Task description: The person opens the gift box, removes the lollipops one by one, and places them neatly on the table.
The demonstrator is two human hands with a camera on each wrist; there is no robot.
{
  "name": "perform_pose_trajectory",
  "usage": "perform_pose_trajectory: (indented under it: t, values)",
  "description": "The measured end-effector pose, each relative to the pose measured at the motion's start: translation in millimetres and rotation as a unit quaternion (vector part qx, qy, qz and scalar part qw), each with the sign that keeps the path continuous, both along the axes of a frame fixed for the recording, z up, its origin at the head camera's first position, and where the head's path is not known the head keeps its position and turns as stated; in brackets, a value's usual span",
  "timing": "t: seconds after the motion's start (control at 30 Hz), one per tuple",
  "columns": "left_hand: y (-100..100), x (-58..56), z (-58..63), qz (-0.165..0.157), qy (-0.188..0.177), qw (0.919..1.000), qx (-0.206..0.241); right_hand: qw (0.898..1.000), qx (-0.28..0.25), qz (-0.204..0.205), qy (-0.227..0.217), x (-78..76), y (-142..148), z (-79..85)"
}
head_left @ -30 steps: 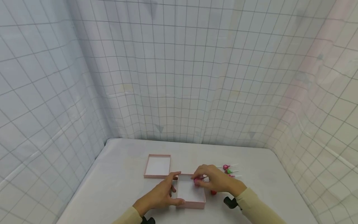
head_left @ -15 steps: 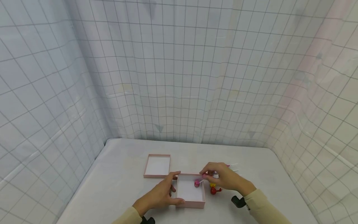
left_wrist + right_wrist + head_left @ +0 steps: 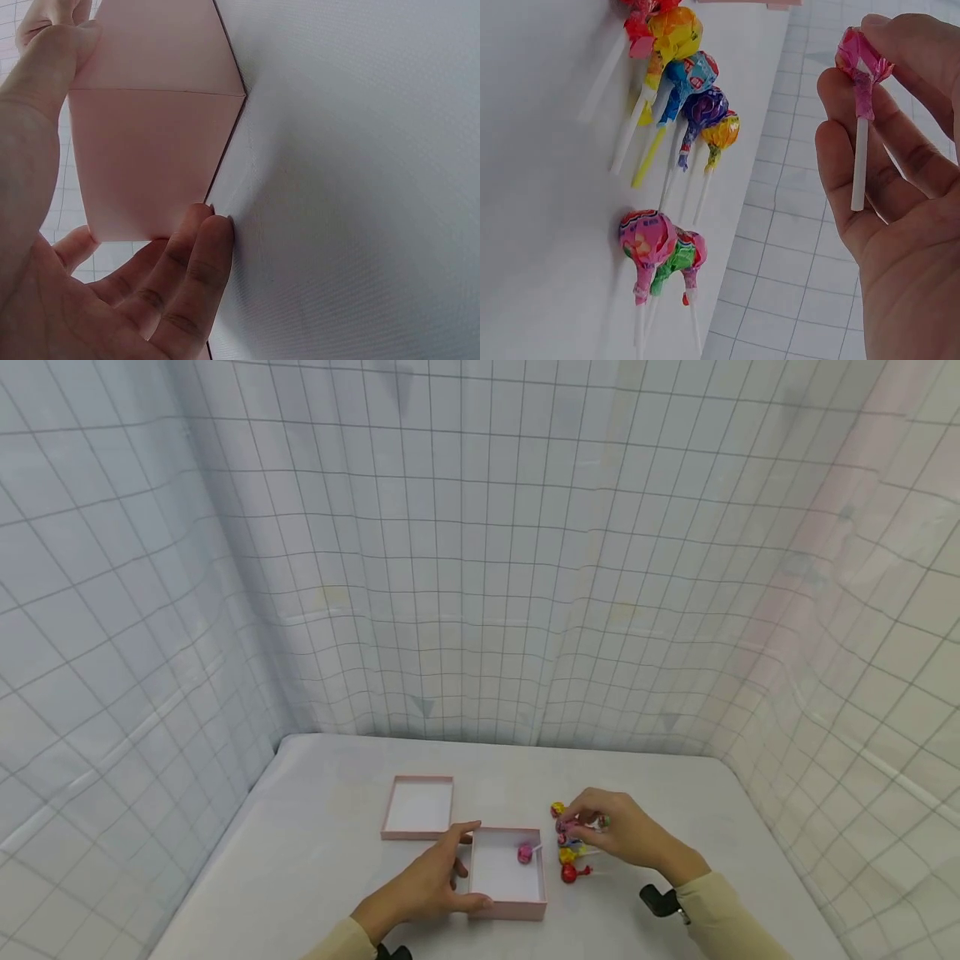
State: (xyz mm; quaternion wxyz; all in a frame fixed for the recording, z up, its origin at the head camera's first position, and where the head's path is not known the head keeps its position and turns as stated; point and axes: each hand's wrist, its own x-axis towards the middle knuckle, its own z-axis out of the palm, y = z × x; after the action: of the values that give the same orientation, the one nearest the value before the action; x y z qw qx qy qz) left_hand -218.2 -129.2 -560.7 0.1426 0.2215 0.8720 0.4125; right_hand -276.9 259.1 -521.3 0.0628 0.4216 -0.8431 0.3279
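The open pink box (image 3: pixel 507 911) has a white inside and stands on the table. My left hand (image 3: pixel 429 878) grips its left side, thumb at the near corner and fingers at the far side; in the left wrist view the fingers (image 3: pixel 206 262) touch the pink wall. Inside the box, towards its far right, lies a pink lollipop (image 3: pixel 525 853). My right hand (image 3: pixel 618 828), right of the box, pinches another pink lollipop (image 3: pixel 860 64) by its wrapped head, stick hanging down. Beneath it lie a red lollipop (image 3: pixel 570 872), a yellow lollipop (image 3: pixel 567 856) and several others.
A shallow pink lid (image 3: pixel 418 806), white inside, lies behind and left of the box. The right wrist view shows a blue lollipop (image 3: pixel 692 77), a purple lollipop (image 3: pixel 706 109) and a green lollipop (image 3: pixel 676 259) on the white table. Grid-patterned curtains (image 3: pixel 465 568) enclose it.
My right hand has let go of a pink lollipop inside the box and moved out to the right. It now holds another pink lollipop. My left hand stays on the box.
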Motion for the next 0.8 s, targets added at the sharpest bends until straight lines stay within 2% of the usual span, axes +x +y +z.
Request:
perform_pose_trajectory:
  t: [0.23, 0.47, 0.8]
  values:
    - [-1, -0.5, -1.5, -0.002, 0.003, 1.0, 0.0, 1.0, -0.02, -0.017, 0.012, 0.5, 16, -5.6]
    - [-1, 0.1, -1.6, -0.001, 0.003, 1.0, 0.0, 0.999, -0.008, -0.05, 0.013, 3.0, 30, -9.7]
    - [-1, 0.0, -1.8, -0.005, 0.009, 0.9999, 0.001, 0.997, 0.006, -0.074, -0.011, 3.3, 48, -21.6]
